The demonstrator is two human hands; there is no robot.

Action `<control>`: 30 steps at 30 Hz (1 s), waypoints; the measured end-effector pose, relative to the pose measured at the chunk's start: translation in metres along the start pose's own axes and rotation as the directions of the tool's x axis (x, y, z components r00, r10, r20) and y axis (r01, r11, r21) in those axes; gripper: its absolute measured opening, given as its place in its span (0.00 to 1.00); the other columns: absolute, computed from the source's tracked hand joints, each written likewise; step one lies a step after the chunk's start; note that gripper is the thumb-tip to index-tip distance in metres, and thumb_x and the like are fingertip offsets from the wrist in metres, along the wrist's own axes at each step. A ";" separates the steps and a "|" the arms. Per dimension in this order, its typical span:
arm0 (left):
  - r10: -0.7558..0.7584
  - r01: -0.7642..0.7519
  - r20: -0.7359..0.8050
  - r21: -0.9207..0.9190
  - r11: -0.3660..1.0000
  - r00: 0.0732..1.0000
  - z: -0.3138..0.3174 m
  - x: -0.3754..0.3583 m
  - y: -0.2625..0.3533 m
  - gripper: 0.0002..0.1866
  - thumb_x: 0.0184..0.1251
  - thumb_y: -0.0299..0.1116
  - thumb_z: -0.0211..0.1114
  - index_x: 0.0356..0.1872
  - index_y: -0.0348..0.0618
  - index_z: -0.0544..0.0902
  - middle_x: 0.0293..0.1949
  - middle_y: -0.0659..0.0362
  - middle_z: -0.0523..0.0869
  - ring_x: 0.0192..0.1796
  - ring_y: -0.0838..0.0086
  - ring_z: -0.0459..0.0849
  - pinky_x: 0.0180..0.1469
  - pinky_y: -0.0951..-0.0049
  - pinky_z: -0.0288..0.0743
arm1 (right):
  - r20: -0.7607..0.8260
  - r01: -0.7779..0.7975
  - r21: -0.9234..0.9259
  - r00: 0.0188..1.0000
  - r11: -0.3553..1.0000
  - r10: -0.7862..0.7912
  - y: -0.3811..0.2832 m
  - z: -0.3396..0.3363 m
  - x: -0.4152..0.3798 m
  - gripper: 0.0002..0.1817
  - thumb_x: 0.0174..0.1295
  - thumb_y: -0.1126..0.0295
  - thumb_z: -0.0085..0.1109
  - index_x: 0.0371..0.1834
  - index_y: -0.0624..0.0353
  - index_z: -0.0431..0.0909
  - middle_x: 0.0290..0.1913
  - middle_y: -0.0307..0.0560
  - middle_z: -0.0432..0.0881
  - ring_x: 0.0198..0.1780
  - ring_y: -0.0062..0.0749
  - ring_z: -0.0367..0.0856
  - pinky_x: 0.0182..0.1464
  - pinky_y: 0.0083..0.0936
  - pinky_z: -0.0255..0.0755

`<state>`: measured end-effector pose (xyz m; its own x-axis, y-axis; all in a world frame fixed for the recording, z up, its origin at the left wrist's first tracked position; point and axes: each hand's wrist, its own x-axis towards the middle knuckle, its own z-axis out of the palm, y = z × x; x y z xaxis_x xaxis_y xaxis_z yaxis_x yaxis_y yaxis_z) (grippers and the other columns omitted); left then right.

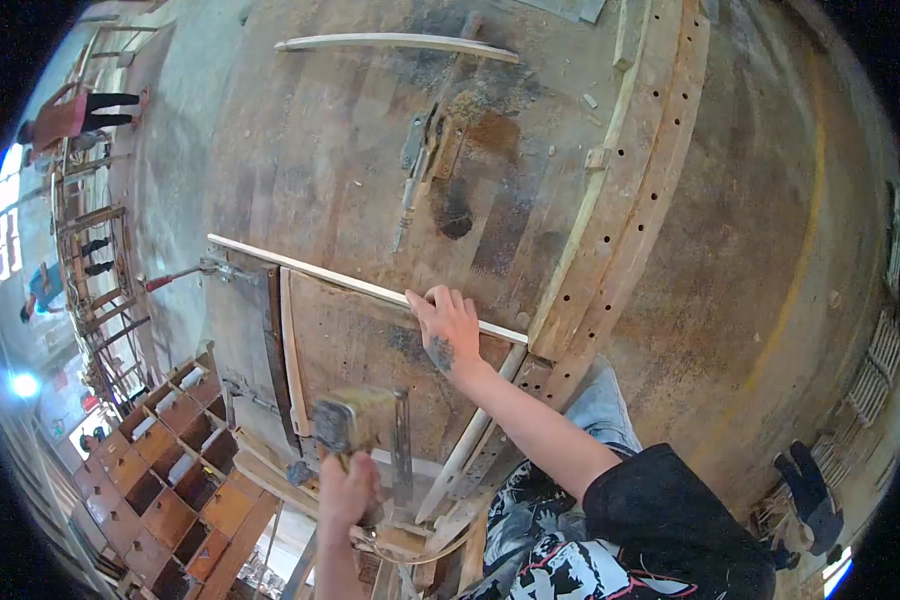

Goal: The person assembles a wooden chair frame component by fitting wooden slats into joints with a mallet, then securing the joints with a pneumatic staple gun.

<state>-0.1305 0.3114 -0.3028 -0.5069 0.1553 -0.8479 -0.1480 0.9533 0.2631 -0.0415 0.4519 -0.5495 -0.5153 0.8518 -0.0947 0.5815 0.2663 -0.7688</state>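
A long pale wooden strip (320,272) lies slantwise across the worn workbench (350,150). My right hand (446,328) is closed over the strip near its right end, thumb and fingers bent around it. Nearer to me, my left hand (348,490) grips a nail gun (355,420) with a yellowish, dirty body; it is smeared by motion. The nail gun is held above the lower part of the bench, apart from the strip. Under the strip, a dark metal bar (277,345) and a thin wooden slat (293,350) run toward me.
A thick drilled wooden beam (620,200) curves along the right. Farther up lie a curved strip (395,42) and a long metal clamp (425,150). A compartmented wooden box (160,480) stands lower left. People are at the left (70,115) and lower right (810,500).
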 end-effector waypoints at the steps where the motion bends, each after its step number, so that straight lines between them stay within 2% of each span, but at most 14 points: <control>1: 0.012 -0.011 0.025 -0.036 0.999 1.000 -0.001 -0.002 0.032 0.21 0.79 0.40 0.59 0.25 0.38 0.78 0.18 0.58 0.80 0.17 0.73 0.78 0.20 0.69 0.72 | 0.019 0.016 -0.037 1.000 0.999 -0.015 0.003 -0.006 -0.006 0.22 0.60 0.68 0.64 0.59 0.44 0.82 0.45 0.44 0.73 0.49 0.43 0.75 0.49 0.40 0.69; 5: 0.142 -0.174 0.273 0.097 0.980 0.951 0.013 0.030 0.131 0.23 0.81 0.42 0.56 0.25 0.37 0.77 0.16 0.59 0.78 0.18 0.73 0.80 0.21 0.68 0.73 | 0.052 0.068 -0.178 0.997 0.982 -0.060 0.018 -0.015 -0.011 0.29 0.61 0.68 0.62 0.67 0.37 0.76 0.43 0.40 0.73 0.46 0.36 0.75 0.44 0.35 0.67; 6: 0.113 -0.178 0.348 0.158 0.971 0.931 0.022 0.042 0.153 0.24 0.82 0.44 0.55 0.25 0.37 0.77 0.15 0.59 0.78 0.17 0.72 0.79 0.21 0.68 0.73 | 0.171 0.083 -0.198 0.984 0.977 -0.049 0.024 -0.011 -0.015 0.26 0.64 0.68 0.60 0.68 0.47 0.75 0.50 0.42 0.75 0.54 0.37 0.76 0.55 0.40 0.71; 8: 0.044 -0.191 0.460 0.277 0.942 0.887 0.050 0.061 0.195 0.27 0.82 0.48 0.53 0.25 0.36 0.77 0.14 0.59 0.78 0.16 0.72 0.79 0.22 0.68 0.74 | 0.363 0.071 -0.158 0.932 0.985 -0.009 0.029 -0.003 -0.021 0.21 0.66 0.67 0.60 0.63 0.49 0.76 0.47 0.43 0.77 0.51 0.37 0.78 0.53 0.39 0.73; 10: -0.036 -0.206 0.530 0.390 0.897 0.847 0.081 0.078 0.225 0.30 0.81 0.52 0.53 0.24 0.36 0.77 0.14 0.58 0.79 0.16 0.72 0.80 0.23 0.68 0.74 | 0.459 -0.248 0.335 0.886 0.909 0.072 0.029 -0.002 -0.027 0.17 0.67 0.65 0.61 0.58 0.50 0.77 0.44 0.44 0.79 0.48 0.37 0.80 0.51 0.38 0.76; 12: -0.122 -0.239 0.592 0.494 0.836 0.796 0.110 0.094 0.245 0.32 0.80 0.55 0.53 0.23 0.36 0.77 0.14 0.58 0.79 0.16 0.71 0.82 0.23 0.67 0.75 | 0.603 -0.587 0.723 0.793 0.364 0.081 0.027 -0.012 -0.033 0.13 0.68 0.64 0.61 0.54 0.52 0.78 0.41 0.45 0.80 0.46 0.37 0.82 0.49 0.37 0.78; 14: -0.214 -0.258 0.624 0.576 0.776 0.751 0.131 0.110 0.251 0.34 0.79 0.58 0.53 0.22 0.35 0.78 0.14 0.57 0.79 0.16 0.70 0.83 0.24 0.67 0.76 | 0.707 -0.685 0.686 0.708 -0.244 0.000 0.027 -0.023 -0.037 0.11 0.69 0.63 0.61 0.49 0.54 0.79 0.38 0.46 0.82 0.43 0.38 0.84 0.47 0.37 0.80; 16: -0.284 -0.280 0.628 0.644 0.712 0.724 0.144 0.117 0.258 0.36 0.77 0.62 0.54 0.21 0.34 0.78 0.14 0.57 0.80 0.16 0.68 0.84 0.25 0.66 0.78 | 0.746 -0.689 0.585 0.664 -0.428 -0.049 0.028 -0.031 -0.039 0.10 0.70 0.62 0.61 0.44 0.56 0.80 0.35 0.47 0.84 0.40 0.38 0.86 0.45 0.36 0.83; 17: -0.297 -0.270 0.619 0.655 0.705 0.727 0.149 0.119 0.258 0.37 0.77 0.62 0.54 0.20 0.34 0.78 0.14 0.57 0.80 0.17 0.68 0.84 0.26 0.66 0.79 | 0.762 -0.696 0.562 0.646 -0.447 -0.049 0.029 -0.033 -0.038 0.10 0.71 0.61 0.61 0.42 0.57 0.80 0.34 0.47 0.85 0.39 0.38 0.87 0.44 0.35 0.84; 18: -0.309 -0.259 0.610 0.665 0.701 0.730 0.153 0.121 0.256 0.38 0.77 0.63 0.54 0.19 0.34 0.77 0.14 0.57 0.80 0.17 0.68 0.84 0.26 0.66 0.79 | 0.803 -0.746 0.558 0.595 -0.364 0.011 0.027 -0.037 -0.037 0.10 0.70 0.61 0.62 0.39 0.57 0.80 0.31 0.47 0.84 0.36 0.40 0.87 0.42 0.36 0.84; 20: -0.333 -0.252 0.598 0.687 0.682 0.729 0.160 0.124 0.256 0.38 0.77 0.64 0.53 0.21 0.34 0.78 0.15 0.56 0.81 0.17 0.68 0.84 0.27 0.66 0.79 | 0.779 -0.654 0.515 0.626 -0.554 -0.015 0.027 -0.037 -0.046 0.10 0.69 0.61 0.63 0.39 0.57 0.80 0.33 0.47 0.84 0.37 0.40 0.87 0.43 0.36 0.84; 22: -0.361 -0.254 0.587 0.714 0.652 0.725 0.162 0.127 0.256 0.38 0.76 0.65 0.53 0.25 0.34 0.80 0.16 0.56 0.81 0.18 0.69 0.84 0.28 0.66 0.77 | 0.752 -0.602 0.492 0.658 -0.629 -0.042 0.028 -0.034 -0.051 0.10 0.68 0.61 0.63 0.39 0.56 0.80 0.34 0.47 0.85 0.37 0.41 0.87 0.43 0.36 0.84; 26: -0.336 -0.258 0.601 0.689 0.677 0.725 0.165 0.134 0.242 0.36 0.77 0.64 0.54 0.29 0.33 0.79 0.17 0.56 0.80 0.17 0.69 0.83 0.25 0.66 0.76 | 0.756 -0.619 0.490 0.652 -0.614 -0.054 0.029 -0.045 -0.041 0.10 0.67 0.62 0.64 0.40 0.56 0.82 0.37 0.48 0.85 0.37 0.42 0.87 0.44 0.37 0.84; 30: -0.342 -0.254 0.576 0.715 0.652 0.742 0.168 0.132 0.243 0.34 0.77 0.61 0.56 0.30 0.33 0.79 0.17 0.57 0.80 0.17 0.69 0.82 0.23 0.65 0.76 | 0.755 -0.670 0.589 0.656 -0.452 0.011 0.032 -0.035 -0.052 0.10 0.69 0.62 0.62 0.43 0.57 0.82 0.41 0.47 0.86 0.42 0.40 0.86 0.47 0.37 0.83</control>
<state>-0.0905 0.6074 -0.4281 0.1637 -0.0621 -0.9845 0.6394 0.7667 0.0580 0.0260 0.4319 -0.5471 -0.8069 0.2212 -0.5477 -0.2883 -0.9568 0.0384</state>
